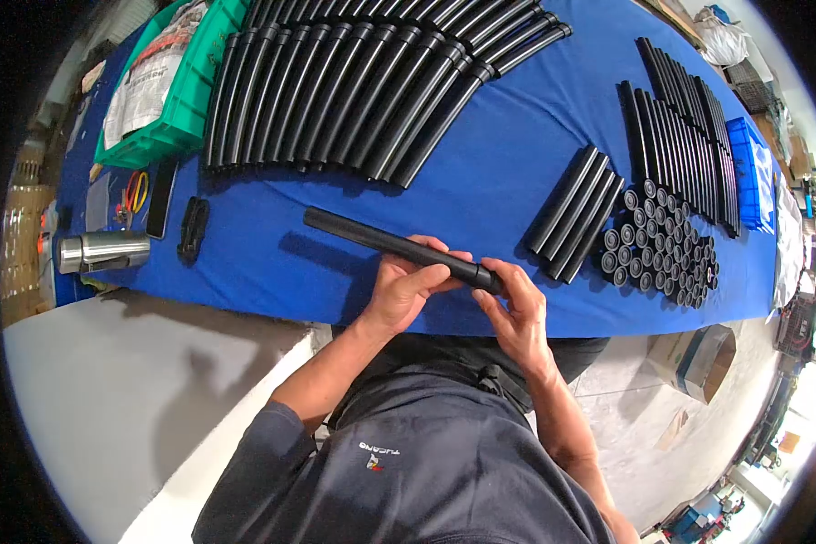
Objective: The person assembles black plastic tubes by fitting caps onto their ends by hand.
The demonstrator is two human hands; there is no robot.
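Observation:
A black tube (363,234) is held slanting above the near part of the blue-covered table, its far-left end free. My left hand (403,288) is wrapped round the tube's middle, thumb on top. At the tube's right end sits a wider black end cap (486,277), pinched between the thumb and fingers of my right hand (517,313). Whether the cap is fully seated cannot be seen. To the right lie several loose black tubes (576,213), and beside them a cluster of round black caps (648,240).
Rows of black tubes with collars (335,100) fill the back left, and more tubes (684,136) lie back right. A green crate (168,122), a steel flask (104,252), a phone (161,198) and a black folding tool (193,228) are left. A blue bin (746,172) stands right.

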